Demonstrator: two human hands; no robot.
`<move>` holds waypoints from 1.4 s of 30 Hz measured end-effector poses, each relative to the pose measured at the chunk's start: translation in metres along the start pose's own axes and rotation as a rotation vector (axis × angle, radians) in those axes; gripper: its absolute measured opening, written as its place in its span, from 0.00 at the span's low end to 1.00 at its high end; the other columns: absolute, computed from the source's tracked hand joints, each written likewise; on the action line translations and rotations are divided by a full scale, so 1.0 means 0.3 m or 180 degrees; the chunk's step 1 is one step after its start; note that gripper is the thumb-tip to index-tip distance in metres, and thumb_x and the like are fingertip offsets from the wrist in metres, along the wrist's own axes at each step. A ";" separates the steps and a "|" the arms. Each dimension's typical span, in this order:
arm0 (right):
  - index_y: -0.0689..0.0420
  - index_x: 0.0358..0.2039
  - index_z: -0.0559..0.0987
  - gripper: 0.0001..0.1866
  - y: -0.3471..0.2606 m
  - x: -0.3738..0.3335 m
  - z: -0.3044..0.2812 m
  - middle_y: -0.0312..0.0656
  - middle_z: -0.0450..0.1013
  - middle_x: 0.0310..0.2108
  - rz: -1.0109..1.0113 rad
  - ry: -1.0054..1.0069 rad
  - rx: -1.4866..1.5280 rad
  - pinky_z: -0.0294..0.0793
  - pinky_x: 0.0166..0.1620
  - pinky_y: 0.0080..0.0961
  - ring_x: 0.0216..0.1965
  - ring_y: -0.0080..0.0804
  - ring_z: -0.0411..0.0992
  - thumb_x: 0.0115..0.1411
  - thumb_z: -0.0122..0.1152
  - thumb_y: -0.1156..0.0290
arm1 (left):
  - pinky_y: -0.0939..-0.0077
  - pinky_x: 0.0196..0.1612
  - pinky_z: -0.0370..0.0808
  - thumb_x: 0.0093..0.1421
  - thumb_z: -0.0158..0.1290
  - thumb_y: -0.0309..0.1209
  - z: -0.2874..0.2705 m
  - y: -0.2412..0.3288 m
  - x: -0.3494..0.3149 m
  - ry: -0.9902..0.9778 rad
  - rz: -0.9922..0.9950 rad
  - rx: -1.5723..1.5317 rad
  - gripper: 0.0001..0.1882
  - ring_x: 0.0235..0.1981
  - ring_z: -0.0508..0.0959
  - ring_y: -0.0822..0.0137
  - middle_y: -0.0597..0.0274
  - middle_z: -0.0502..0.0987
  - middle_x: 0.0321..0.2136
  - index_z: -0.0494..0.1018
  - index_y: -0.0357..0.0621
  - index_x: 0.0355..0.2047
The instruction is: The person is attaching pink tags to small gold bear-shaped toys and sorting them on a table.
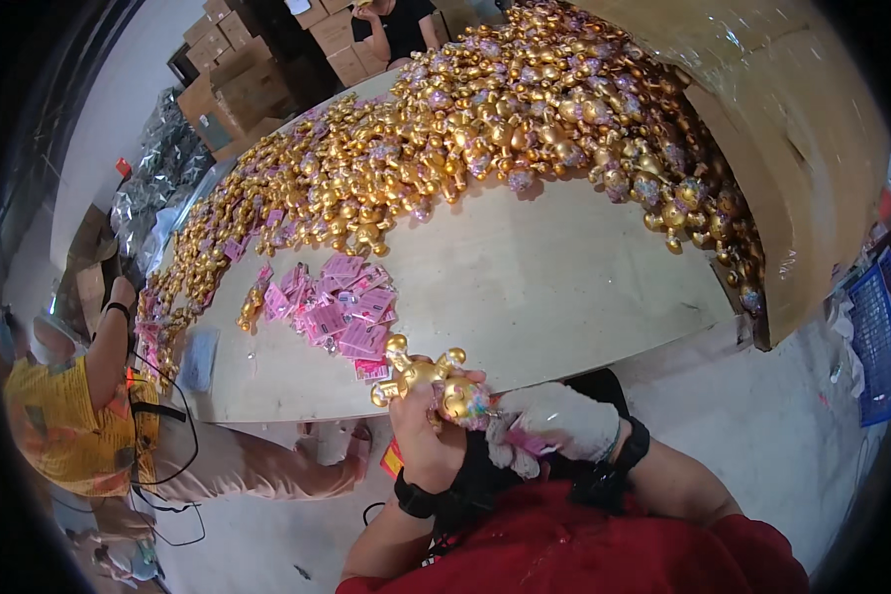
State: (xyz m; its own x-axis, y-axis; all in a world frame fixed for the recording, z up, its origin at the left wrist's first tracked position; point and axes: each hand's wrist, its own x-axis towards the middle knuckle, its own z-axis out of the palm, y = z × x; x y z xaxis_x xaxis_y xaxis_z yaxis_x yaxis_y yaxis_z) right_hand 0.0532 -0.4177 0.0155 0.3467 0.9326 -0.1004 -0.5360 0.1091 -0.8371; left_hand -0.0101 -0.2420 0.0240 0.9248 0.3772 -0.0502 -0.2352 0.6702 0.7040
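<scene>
Pale tabletop [535,287]; left fingers [420,404] hold a seemingly bearlike figurine [424,373].

Pale tbl [564,277] w/ heaped gold figs [485,104]; pink cards [342,309]

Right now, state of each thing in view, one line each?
Left grip: bare, closed around gold figure
Gold figure: held off the table
Right grip: gloved, curled; pinch unclear
Pink piece: at right grip, partly hidden
Pink cards: loose, overlapping heap
Lone gold figure: lying beside cards
Gold pile: heaped loose
Table: partly covered
Back boxes: stacked
</scene>
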 end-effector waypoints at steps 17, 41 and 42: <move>0.63 0.42 0.74 0.11 -0.059 0.020 -0.096 0.43 0.74 0.28 -0.0550 0.2300 -0.0617 0.75 0.30 0.23 0.26 0.28 0.73 0.58 0.53 0.75 | 0.62 0.55 0.72 0.63 0.43 0.22 -0.164 0.275 0.121 0.0113 -0.0325 -0.0264 0.17 0.52 0.73 0.58 0.55 0.72 0.50 0.64 0.37 0.53; 0.61 0.34 0.78 0.06 0.066 0.092 -0.225 0.41 0.73 0.25 -0.1131 0.3059 -0.3046 0.72 0.29 0.25 0.25 0.29 0.72 0.55 0.57 0.78 | 0.74 0.28 0.74 0.57 0.54 0.39 -0.602 0.616 0.491 0.1153 0.0209 0.3714 0.12 0.27 0.77 0.73 0.67 0.75 0.24 0.75 0.43 0.31; 0.61 0.33 0.78 0.06 0.046 0.095 -0.198 0.42 0.74 0.26 -0.0929 0.3063 -0.2836 0.72 0.31 0.26 0.26 0.31 0.72 0.55 0.57 0.78 | 0.73 0.28 0.74 0.57 0.54 0.40 -0.566 0.600 0.473 0.1181 0.0016 0.3824 0.13 0.27 0.77 0.72 0.65 0.75 0.24 0.74 0.41 0.31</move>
State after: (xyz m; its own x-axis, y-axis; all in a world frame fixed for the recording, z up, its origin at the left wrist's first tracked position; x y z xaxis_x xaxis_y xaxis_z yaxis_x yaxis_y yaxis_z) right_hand 0.1014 -0.4100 -0.0309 0.9582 0.2630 0.1130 0.2020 -0.3417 -0.9178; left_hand 0.0278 0.0408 0.0234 0.7391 0.6655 -0.1043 0.3625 -0.2623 0.8943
